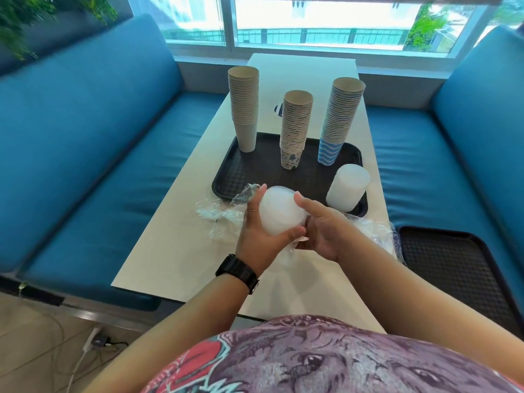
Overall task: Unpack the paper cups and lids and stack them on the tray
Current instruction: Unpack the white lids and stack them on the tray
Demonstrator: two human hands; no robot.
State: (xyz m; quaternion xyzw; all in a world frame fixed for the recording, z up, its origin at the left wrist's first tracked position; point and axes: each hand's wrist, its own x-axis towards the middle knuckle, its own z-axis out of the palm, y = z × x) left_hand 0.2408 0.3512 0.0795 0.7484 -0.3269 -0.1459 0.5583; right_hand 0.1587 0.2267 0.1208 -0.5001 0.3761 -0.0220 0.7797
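A black tray (255, 177) lies on the white table and carries three stacks of paper cups: a plain beige stack (244, 109) at the left, a tree-print stack (295, 129) in the middle and a blue-striped stack (338, 120) at the right. A stack of white lids (347, 187) stands on the tray's near right corner. My left hand (255, 236) grips a second stack of white lids (279, 212) just in front of the tray. My right hand (323, 231) holds the same stack from the right, with clear plastic wrap at its lower end.
Crumpled clear plastic wrap (224, 214) lies on the white table (175, 251) left of my hands, and more wrap (377, 234) lies at the right edge. A second black tray (453, 268) rests on the blue bench at the right. Blue benches flank the table.
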